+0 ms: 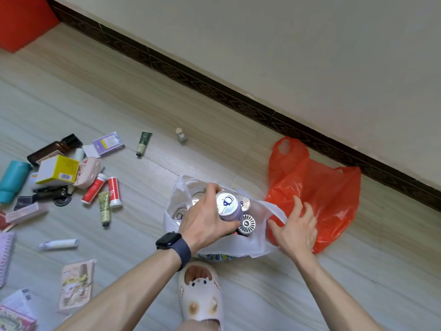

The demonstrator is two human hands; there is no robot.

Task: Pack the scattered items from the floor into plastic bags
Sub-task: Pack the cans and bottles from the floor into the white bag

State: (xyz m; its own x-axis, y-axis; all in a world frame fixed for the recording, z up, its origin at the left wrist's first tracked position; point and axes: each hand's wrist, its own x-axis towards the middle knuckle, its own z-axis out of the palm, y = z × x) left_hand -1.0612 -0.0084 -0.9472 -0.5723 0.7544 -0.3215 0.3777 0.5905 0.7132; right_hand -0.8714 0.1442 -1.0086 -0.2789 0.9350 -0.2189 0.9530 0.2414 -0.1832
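Inside the white bag (238, 247), cans (247, 224) apparently leave little room; floor (143, 206) beside it lies open.

White bag (238, 247), orange bag (317, 194), silver-and-blue can (226, 204), yellow box (58, 169) (barcode printed), pale streaked floor (167, 111).

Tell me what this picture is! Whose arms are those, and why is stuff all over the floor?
The camera sits on a person's head and looks down, so you see their own arms. The left hand, wearing a watch, grips a purple can over a white plastic bag that already holds more cans. The right hand lies open at that bag's edge, beside an orange-red bag. On the floor wait things to pack: a yellow box, a teal bottle, a green tube and more. At the bottom is the person's slipper.
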